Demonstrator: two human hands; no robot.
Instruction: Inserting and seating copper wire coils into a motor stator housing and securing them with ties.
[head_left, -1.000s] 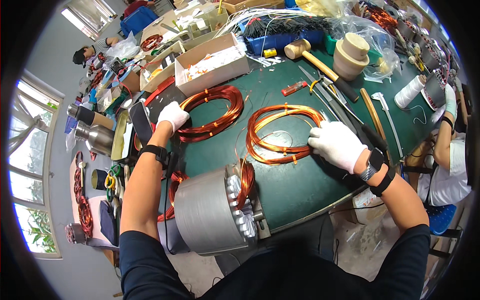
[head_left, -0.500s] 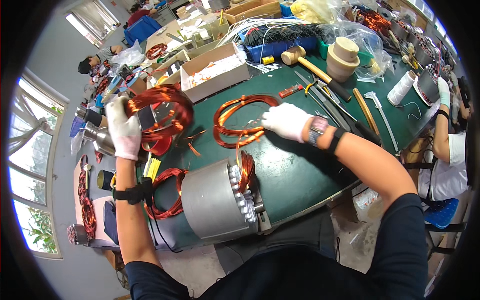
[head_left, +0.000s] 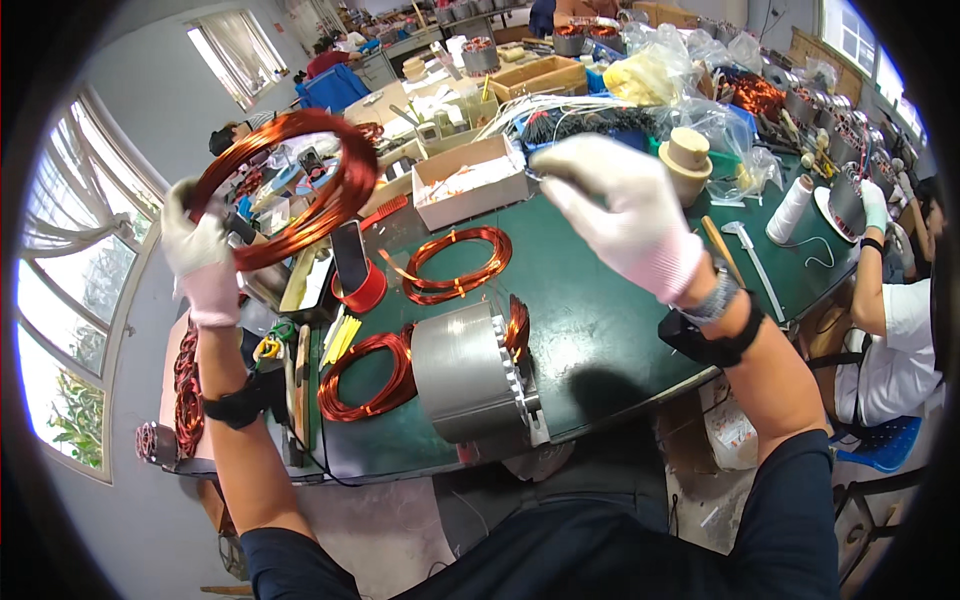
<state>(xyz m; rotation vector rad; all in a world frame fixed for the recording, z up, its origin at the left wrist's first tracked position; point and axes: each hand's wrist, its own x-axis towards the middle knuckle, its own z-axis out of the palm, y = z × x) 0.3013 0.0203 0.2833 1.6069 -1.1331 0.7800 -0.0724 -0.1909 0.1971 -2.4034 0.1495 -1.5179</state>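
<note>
White-gloved left hand (head_left: 203, 257), fingers clasping the round red copper-wire coil (head_left: 355, 178), holds higher now; white-gloved right hand (head_left: 622, 208) is free, fingers together.

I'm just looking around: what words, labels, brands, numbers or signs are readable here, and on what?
None are readable anywhere in this view.
White caliper: any markings are too small to read.
White thread spool: no lettering can be made out.
Open box: no legible label.
Copper wire coil in the left hand: no legible label.
</note>
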